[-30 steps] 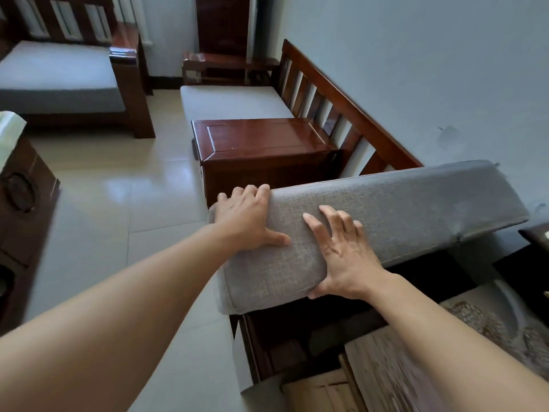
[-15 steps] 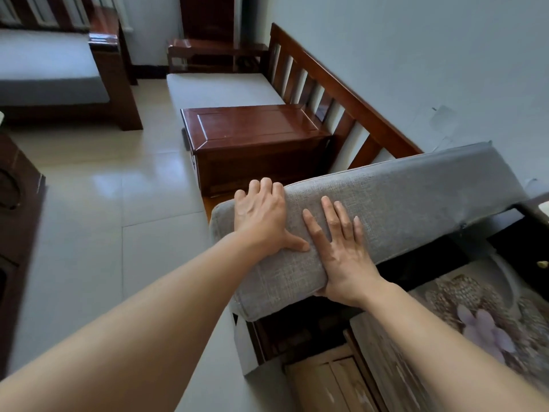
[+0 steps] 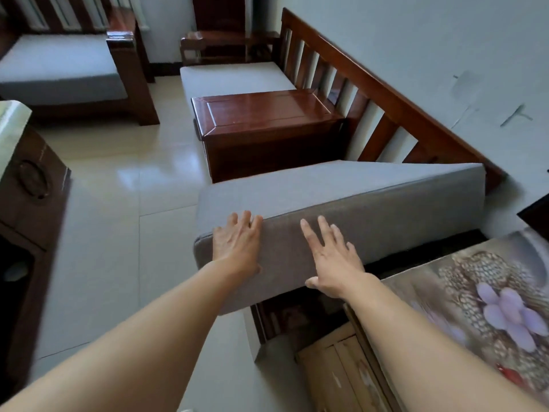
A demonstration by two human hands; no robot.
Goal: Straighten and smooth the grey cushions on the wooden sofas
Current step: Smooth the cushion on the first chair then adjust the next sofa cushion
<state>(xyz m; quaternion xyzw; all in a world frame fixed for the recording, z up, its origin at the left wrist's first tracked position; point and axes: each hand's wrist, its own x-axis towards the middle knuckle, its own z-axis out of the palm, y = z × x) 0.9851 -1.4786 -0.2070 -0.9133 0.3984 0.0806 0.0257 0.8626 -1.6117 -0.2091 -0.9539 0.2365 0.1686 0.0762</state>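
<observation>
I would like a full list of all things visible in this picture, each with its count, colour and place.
grey cushion: 1, grey, centre, tilted, near side under both hands
seat cushions: 2, pale grey, one on the far seat of the slatted sofa, one on the sofa at top left
wooden box table: 1, red-brown, between the far seat and the tilted cushion
slatted sofa back: 1, red-brown, along the right wall
patterned cloth: 1, beige with a purple flower, lower right
dark cabinet: 1, dark brown, left edge
floor tiles: many, cream, centre left
left hand: 1, flat on the cushion's near side
right hand: 1, flat on the same side, fingers spread
</observation>
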